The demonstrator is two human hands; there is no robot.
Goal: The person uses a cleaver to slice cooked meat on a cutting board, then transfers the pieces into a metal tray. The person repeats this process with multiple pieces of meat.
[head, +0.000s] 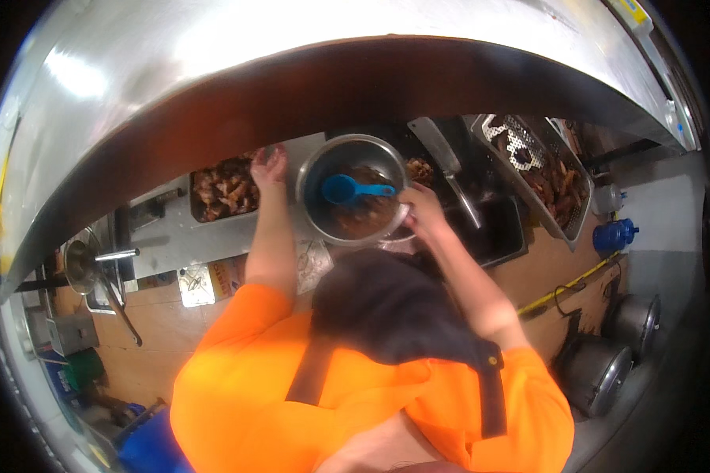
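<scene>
My right hand [419,207] grips the right rim of a round stainless steel bowl [355,232] in front of my chest. Inside the bowl, a blue plastic measuring scoop [340,189] lies above blurred brownish food, its handle towards the right. My left hand [270,167] is raised with fingers apart at the right edge of a metal pan of chopped meat pieces [223,190]; whether it touches the meat cannot be told. A cleaver [438,145] with a metal handle lies to the right of the bowl, and a small heap of chopped food [419,170] shows beside the bowl's rim.
A deep metal tray [553,219] with a perforated insert holds brown meat pieces at the right. A dark empty-looking pan [491,233] is nearer. Another cleaver [148,211] lies left of the meat pan. A steel hood or shelf [355,71] overhangs the counter. Lidded pots [597,372] stand lower right.
</scene>
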